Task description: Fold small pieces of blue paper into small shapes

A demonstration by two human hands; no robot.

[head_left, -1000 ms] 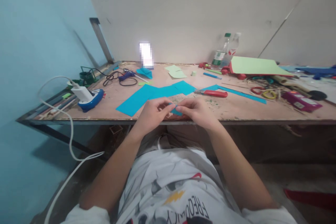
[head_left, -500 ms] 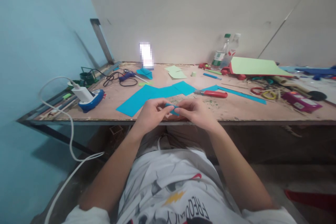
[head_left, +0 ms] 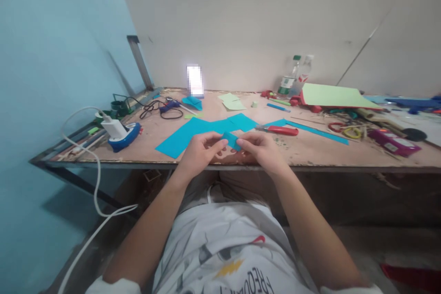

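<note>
A small piece of blue paper (head_left: 230,140) is held between my two hands just above the table's front edge. My left hand (head_left: 206,149) pinches its left side with thumb and fingers. On its right side, my right hand (head_left: 259,147) has a similar pinch. Beyond my hands lies a larger sheet of blue paper (head_left: 186,134) with an angled outline. A red-handled cutter (head_left: 282,130) rests right of that sheet, and a blue strip (head_left: 320,132) extends further right.
A blue power strip (head_left: 124,137) with a white plug stands at left. At the back are a lit phone (head_left: 195,81), pale green papers (head_left: 232,101) and a bottle (head_left: 286,83). A purple box (head_left: 394,142) lies at right, near scissors and sticks.
The small blue paper now shows a wider face between my fingers, and my hands are slightly further apart. The camera view has tilted up a little.
</note>
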